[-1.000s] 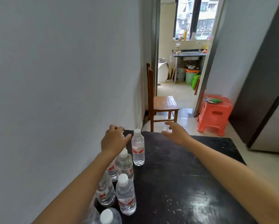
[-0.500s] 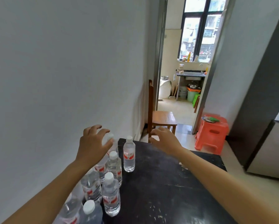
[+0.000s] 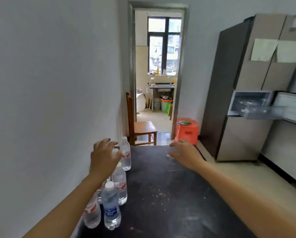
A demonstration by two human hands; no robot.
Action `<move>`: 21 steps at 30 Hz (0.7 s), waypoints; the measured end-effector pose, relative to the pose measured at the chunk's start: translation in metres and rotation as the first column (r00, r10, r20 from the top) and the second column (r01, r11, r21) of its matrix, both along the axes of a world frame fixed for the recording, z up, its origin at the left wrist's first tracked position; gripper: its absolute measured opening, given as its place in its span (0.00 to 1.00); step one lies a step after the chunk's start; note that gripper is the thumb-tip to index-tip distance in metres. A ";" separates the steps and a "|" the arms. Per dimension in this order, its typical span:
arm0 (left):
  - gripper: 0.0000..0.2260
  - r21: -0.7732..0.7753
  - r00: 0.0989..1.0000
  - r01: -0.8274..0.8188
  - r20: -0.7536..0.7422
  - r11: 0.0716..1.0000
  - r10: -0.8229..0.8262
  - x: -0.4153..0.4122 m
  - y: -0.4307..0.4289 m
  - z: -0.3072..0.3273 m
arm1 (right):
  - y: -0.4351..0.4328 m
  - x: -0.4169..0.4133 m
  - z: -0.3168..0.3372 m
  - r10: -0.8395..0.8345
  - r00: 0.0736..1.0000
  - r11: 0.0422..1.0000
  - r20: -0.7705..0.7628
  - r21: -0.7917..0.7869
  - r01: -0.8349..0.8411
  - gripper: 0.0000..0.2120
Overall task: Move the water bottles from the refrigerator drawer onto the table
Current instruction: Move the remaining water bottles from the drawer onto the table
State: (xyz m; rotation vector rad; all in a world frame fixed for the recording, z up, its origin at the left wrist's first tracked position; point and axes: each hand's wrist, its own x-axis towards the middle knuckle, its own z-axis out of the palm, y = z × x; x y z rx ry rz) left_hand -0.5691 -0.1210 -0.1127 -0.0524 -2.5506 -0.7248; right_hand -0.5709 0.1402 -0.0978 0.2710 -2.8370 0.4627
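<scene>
The water bottles (image 3: 119, 184) stand upright in a row along the wall-side edge of the dark surface (image 3: 161, 177), the left hand (image 3: 104, 157) over them with fingers (image 3: 107, 141) loosely spread, the right hand (image 3: 186, 152) empty beside, fingers relaxed.

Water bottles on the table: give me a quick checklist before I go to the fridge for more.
1. The water bottles stand upright: ok.
2. The right hand is empty: ok.
3. The left hand is clear of the water bottles: cannot tell.
4. The refrigerator drawer is pulled open: ok.
5. More bottles wait in that drawer: cannot tell, it is blurred.
6. The table has bare room for more: ok.
</scene>
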 end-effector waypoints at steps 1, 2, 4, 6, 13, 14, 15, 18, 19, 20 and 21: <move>0.17 0.010 1.000 0.022 0.006 1.000 -0.022 0.008 0.004 -0.004 | 0.001 0.020 -0.006 -0.012 1.000 1.000 0.001 0.022 0.012 0.18; 0.16 0.021 0.998 0.054 0.015 0.998 -0.055 0.016 0.010 -0.007 | 0.004 0.042 -0.010 -0.026 1.000 0.998 0.003 0.054 0.026 0.18; 0.16 0.043 0.991 0.130 0.023 0.991 -0.131 0.029 0.026 -0.010 | 0.014 0.078 -0.017 -0.054 0.999 0.992 0.005 0.113 0.053 0.19; 0.17 0.009 0.974 0.221 0.040 0.975 -0.221 0.042 0.047 -0.011 | 0.029 0.116 -0.018 -0.126 0.992 0.986 0.033 0.117 0.121 0.19; 0.18 -0.057 0.875 0.485 0.043 0.873 -0.483 0.091 0.121 -0.013 | 0.091 0.232 -0.013 -0.400 0.916 0.901 0.007 0.187 0.392 0.20; 0.18 -0.073 0.858 0.513 0.045 0.855 -0.511 0.098 0.129 -0.013 | 0.098 0.244 -0.013 -0.429 0.903 0.886 0.015 0.201 0.418 0.21; 0.18 -0.081 0.833 0.553 0.042 0.829 -0.551 0.108 0.141 -0.011 | 0.107 0.262 -0.012 -0.466 0.885 0.867 0.013 0.205 0.454 0.21; 0.18 -0.075 0.769 0.639 0.037 0.765 -0.639 0.139 0.170 -0.007 | 0.128 0.311 -0.008 -0.556 0.831 0.819 0.034 0.191 0.541 0.22; 0.19 -0.077 0.749 0.662 0.041 0.745 -0.661 0.149 0.177 -0.007 | 0.134 0.327 -0.007 -0.577 0.816 0.805 0.032 0.190 0.562 0.22; 0.19 -0.082 0.726 0.687 0.046 0.722 -0.686 0.164 0.188 -0.006 | 0.141 0.348 -0.007 -0.605 0.795 0.785 0.036 0.195 0.588 0.22; 0.20 -0.082 0.705 0.709 0.051 0.700 -0.708 0.178 0.196 -0.007 | 0.147 0.366 -0.008 -0.620 0.784 0.772 0.028 0.199 0.603 0.22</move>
